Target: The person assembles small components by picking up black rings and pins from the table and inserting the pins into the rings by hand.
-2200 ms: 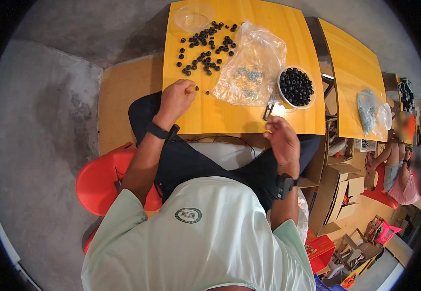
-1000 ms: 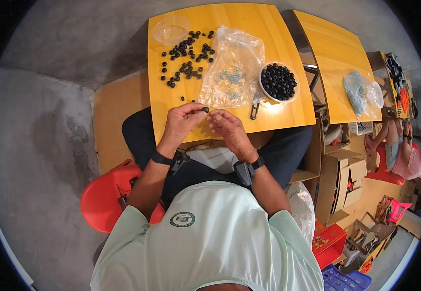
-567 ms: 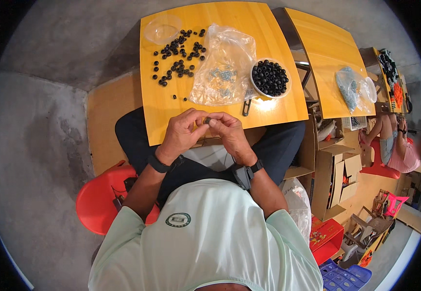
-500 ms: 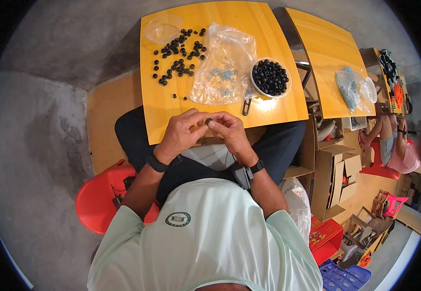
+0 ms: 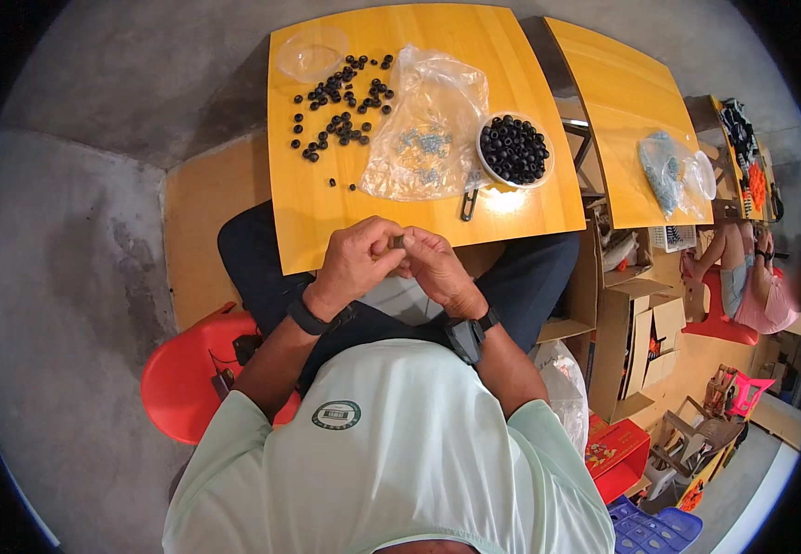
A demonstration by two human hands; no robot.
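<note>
Dark small piece [image 5: 397,242]: held at the near edge of the counter as seen from above, between the fingertips of both hands; its exact shape is mostly covered.
Left hand [image 5: 356,258]: grasping the piece from its side, fingers curled, black band at the wrist.
Right hand [image 5: 439,266]: meeting the left at the fingertips, also gripping the piece; a black strapped device sits on the wrist.
Yellow wood-grain counter [image 5: 331,217]: under and beyond the fingertips, carrying the loose parts.
Two tiny black bits [image 5: 332,183]: apart from each other, left of the bag's near end.
Crumpled clear plastic bag [image 5: 442,97]: lying flat mid-counter, with small blue-grey pieces [image 5: 425,143] showing in its nearer half; whether inside or beneath, I cannot tell.
Black oblong frame-shaped part [image 5: 469,205]: just beside the bag's near right corner.
Round pale plastic bowl [image 5: 550,164]: right of the bag, filled with black ring-shaped beads [image 5: 513,148].
Scattered black round beads [image 5: 334,91]: left of the bag, some touching.
Shallow clear plastic dish [image 5: 312,55]: far left corner.
</note>
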